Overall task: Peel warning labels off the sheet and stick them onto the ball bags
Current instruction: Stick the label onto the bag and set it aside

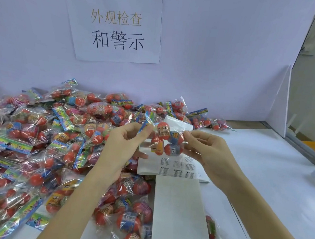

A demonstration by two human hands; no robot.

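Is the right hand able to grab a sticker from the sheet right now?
Probably not yet. The right hand is pinching the bag that both hands hold up over the label sheet. The sheet lies just below with nothing covering the labels, so once it lets go the way looks free.

Ball bag (167,140) between two hands

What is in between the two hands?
In the head view, a clear ball bag hangs between the left hand and right hand, each pinching one side. The label sheet lies on the table under it.
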